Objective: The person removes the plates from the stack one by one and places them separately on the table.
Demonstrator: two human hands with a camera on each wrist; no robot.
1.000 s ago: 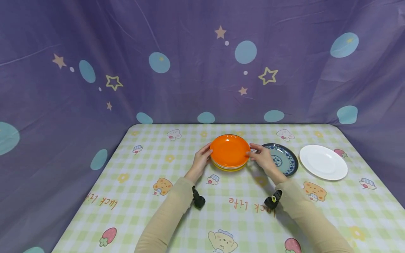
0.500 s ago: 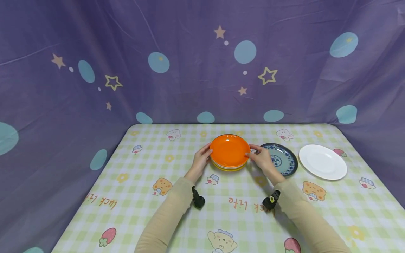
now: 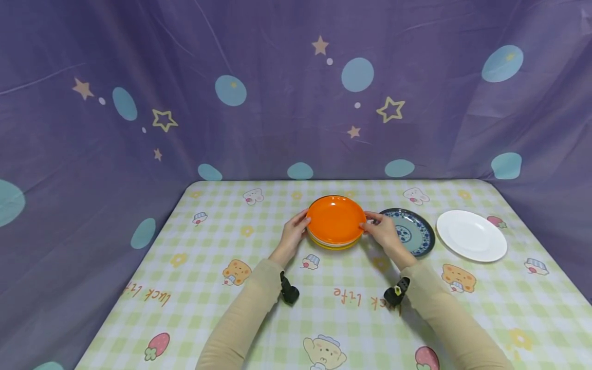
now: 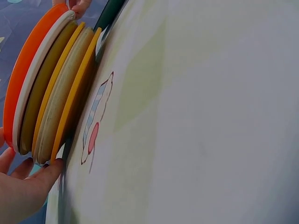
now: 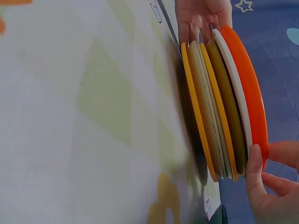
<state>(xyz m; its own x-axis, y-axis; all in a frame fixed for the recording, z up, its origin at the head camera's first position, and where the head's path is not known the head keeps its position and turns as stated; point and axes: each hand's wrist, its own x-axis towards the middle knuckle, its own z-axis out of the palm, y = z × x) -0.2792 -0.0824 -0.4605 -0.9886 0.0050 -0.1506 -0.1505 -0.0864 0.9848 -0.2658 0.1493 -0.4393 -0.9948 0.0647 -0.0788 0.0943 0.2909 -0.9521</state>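
in the head view, a person in beige sleeves (image 3: pixel 252 308) held a stack of plates (image 3: pixel 336 224) between both hands, over the middle of the far half of a checked tablecloth (image 3: pixel 342 329). the orange plate (image 3: pixel 336 218) lay uppermost, its hollow facing up. the left hand (image 3: pixel 294 234) gripped the stack's left edge, and the right hand (image 3: pixel 385 234) pinched the upper right edge, partly covering the view of a blue-patterned plate (image 3: pixel 413 234) just beside it. farther right, near that one, lay a separate white plate (image 3: pixel 472 236). a purple curtain (image 3: pixel 287 128) with stars and blue ovals hung behind. in the left wrist view, the stack showed edge-on: beneath the orange came a white rim (image 4: pixel 29 88), then an olive one, then yellow and pale rims, with a yellow rim lowest. the left hand's fingers curled round the edge, one reaching the lowest rims. in the right wrist view, the right hand's fingers pinched the orange and white rims at the top of the stack, while the left hand's fingers touched the opposite edge. the lowest yellow rim was close to the cloth; i could not tell whether it touched.
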